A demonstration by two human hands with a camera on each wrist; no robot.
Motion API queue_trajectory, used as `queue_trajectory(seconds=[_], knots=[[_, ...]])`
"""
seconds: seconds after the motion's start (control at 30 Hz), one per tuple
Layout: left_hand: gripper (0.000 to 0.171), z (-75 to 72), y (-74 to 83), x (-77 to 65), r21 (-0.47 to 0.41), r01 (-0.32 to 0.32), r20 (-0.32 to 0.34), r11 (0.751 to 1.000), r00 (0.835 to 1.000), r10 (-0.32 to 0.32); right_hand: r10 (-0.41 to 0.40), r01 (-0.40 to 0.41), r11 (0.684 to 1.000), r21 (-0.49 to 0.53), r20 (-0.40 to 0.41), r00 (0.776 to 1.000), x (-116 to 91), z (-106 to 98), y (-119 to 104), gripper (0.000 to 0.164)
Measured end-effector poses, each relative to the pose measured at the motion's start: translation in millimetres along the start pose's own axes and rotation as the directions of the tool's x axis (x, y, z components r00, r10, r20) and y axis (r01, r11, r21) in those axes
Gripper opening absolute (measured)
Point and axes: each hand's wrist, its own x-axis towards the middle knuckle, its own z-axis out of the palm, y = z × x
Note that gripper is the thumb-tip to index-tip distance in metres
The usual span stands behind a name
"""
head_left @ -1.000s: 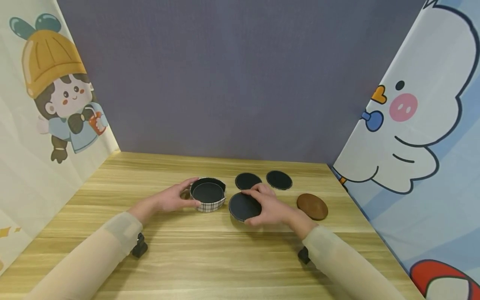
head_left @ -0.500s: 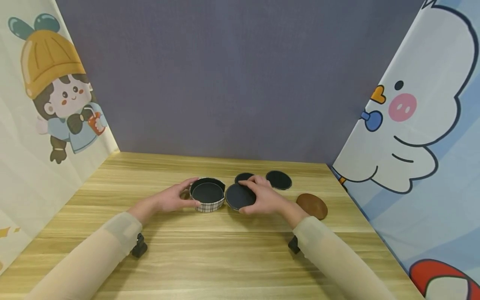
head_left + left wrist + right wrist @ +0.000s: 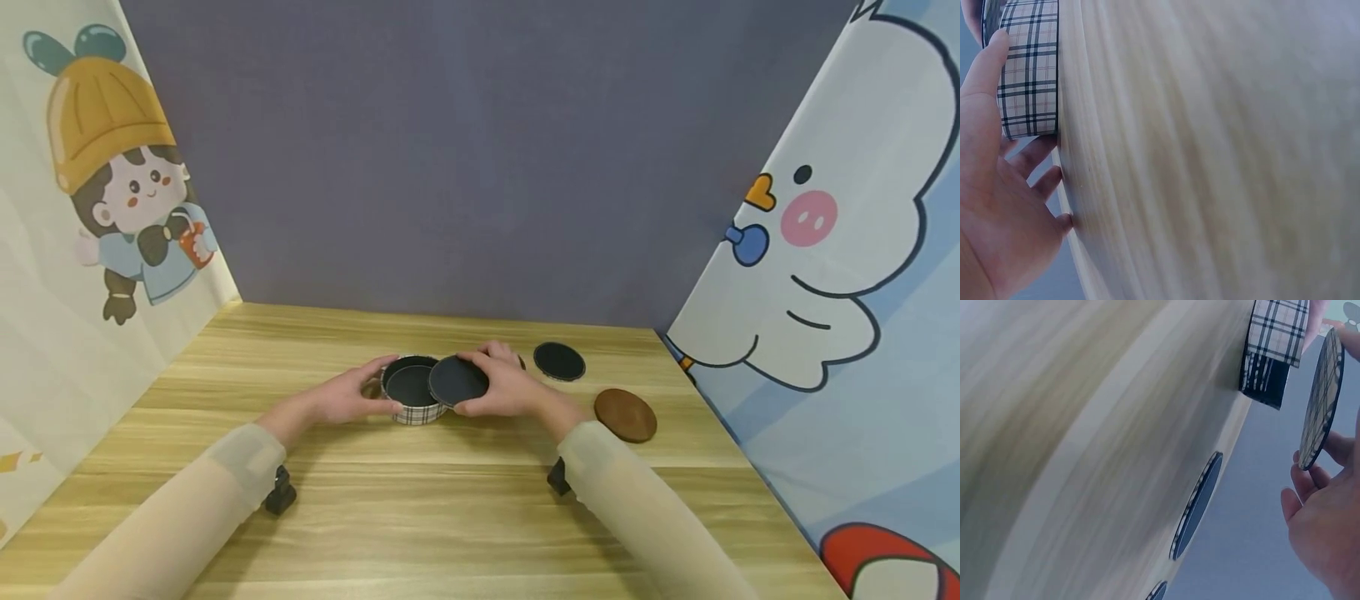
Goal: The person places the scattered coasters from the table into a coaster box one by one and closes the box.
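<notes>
A round plaid coaster holder [image 3: 418, 414] with a black inside stands on the table, a gap showing in its side in the right wrist view. My left hand [image 3: 347, 396] grips its left side, thumb at the front of the plaid wall [image 3: 1029, 81] and fingers round the back. Between thumb and fingers, my right hand [image 3: 508, 387] holds a round coaster [image 3: 456, 382] by its edge, black face up. This coaster overlaps the right part of the holder in the head view. Its plaid underside [image 3: 1322, 400] shows, tilted, in the right wrist view.
A second black coaster [image 3: 559, 362] lies on the wooden table [image 3: 420, 517] at the back right. Another coaster [image 3: 1196, 506] is mostly hidden behind my right hand in the head view. Nearer the right edge lies a brown round disc [image 3: 626, 415]. A grey panel [image 3: 465, 167] rises behind.
My right hand has carried the coaster left and away from me, from beside the holder to over its right side. My left hand and the holder have stayed in place.
</notes>
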Motion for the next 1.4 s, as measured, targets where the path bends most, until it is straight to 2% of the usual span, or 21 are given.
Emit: queue_trajectory(seconds=[0.17, 0.77, 1.03, 1.4], knots=[[0.109, -0.2, 1.3, -0.4, 0.024, -0.019, 0.001, 1.0, 1.0, 0.019, -0.006, 0.006, 1.0, 0.016, -0.007, 1.0, 8, 6, -5, 0.098], [0.107, -1.7, 2.4, -0.4, 0.061, 0.007, 0.014, 0.998, 1.0, -0.008, -0.01, 0.009, 0.999, 0.049, 0.015, 1.0, 33, 21, -18, 0.098], [0.106, -2.8, 5.0, -3.4, 0.036, 0.001, 0.031, 0.999, 1.0, -0.002, -0.018, 0.018, 0.999, 0.037, 0.015, 1.0, 42, 30, -19, 0.096], [0.107, -3.1, 1.1, -2.0, 0.009, 0.003, 0.045, 1.0, 0.999, -0.004, -0.02, 0.02, 1.0, 0.007, 0.029, 0.999, 51, 35, -24, 0.095]])
